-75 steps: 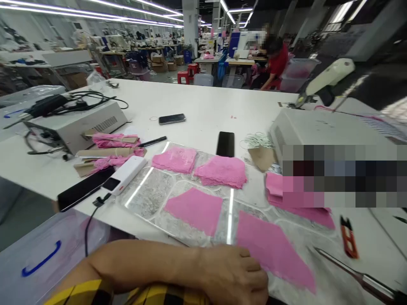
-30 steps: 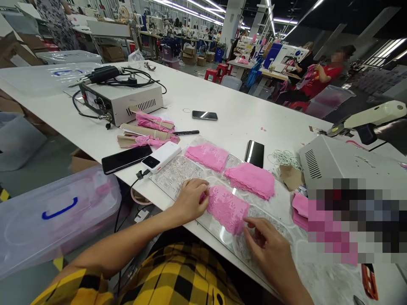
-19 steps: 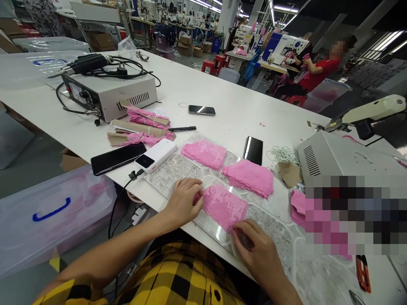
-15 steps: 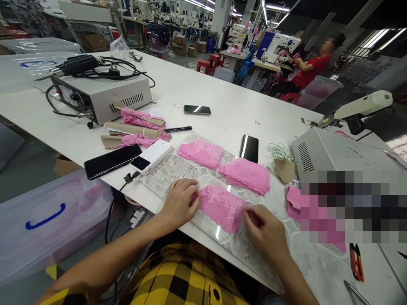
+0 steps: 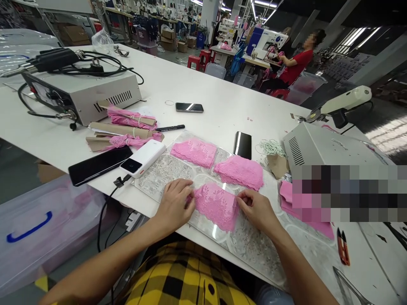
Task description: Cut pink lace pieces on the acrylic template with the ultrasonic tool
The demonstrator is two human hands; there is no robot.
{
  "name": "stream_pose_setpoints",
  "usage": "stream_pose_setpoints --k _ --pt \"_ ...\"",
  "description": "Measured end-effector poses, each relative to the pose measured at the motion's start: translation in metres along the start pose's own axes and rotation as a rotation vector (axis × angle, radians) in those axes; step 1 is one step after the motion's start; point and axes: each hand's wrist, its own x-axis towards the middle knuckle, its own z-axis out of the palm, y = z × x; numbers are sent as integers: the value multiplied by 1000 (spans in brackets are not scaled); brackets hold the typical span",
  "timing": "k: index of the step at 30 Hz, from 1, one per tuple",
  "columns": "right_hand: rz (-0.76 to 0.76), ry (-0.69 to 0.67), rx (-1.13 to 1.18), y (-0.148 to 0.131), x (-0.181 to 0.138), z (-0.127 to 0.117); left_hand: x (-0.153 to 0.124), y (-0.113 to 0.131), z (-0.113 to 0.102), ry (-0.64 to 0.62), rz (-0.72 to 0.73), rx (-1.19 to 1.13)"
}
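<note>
Fingers of the left hand (image 5: 174,204) are lying curled and close together on the left edge of the pink lace piece (image 5: 216,205), pressing it down; fingers of the right hand (image 5: 257,208) are pinching narrowly at its right edge. Whether either hand is actually gripping the fabric or only pressing on it cannot be told. Relative to the lace piece, which is lying flat on the clear plastic sheet (image 5: 165,169) near the table's front edge, the two hands are sitting at opposite ends, so its long axis is running from one hand to the other, slanting slightly toward the person on the right. Both hands are touching it; neither is nearer. Beyond the lace piece, two more pink lace pieces (image 5: 193,151) (image 5: 239,171) are resting side by side. To its left, a white power bank (image 5: 143,158) and a black phone (image 5: 100,165) are lying; to its far right, red thread snips (image 5: 343,247).
</note>
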Motion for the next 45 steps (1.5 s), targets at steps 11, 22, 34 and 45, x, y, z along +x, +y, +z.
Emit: stream_pose_setpoints --k 11,22,34,45 --pt "9 -67 -38 -1 4 0 -1 2 0 3 4 -2" --pt "21 -100 -56 -6 9 -11 -2 7 4 15 30 -10" --pt "-42 -91 -22 0 9 -7 -5 5 3 17 22 -22" --pt "-70 -22 -41 2 11 -12 -5 7 3 27 18 -3"
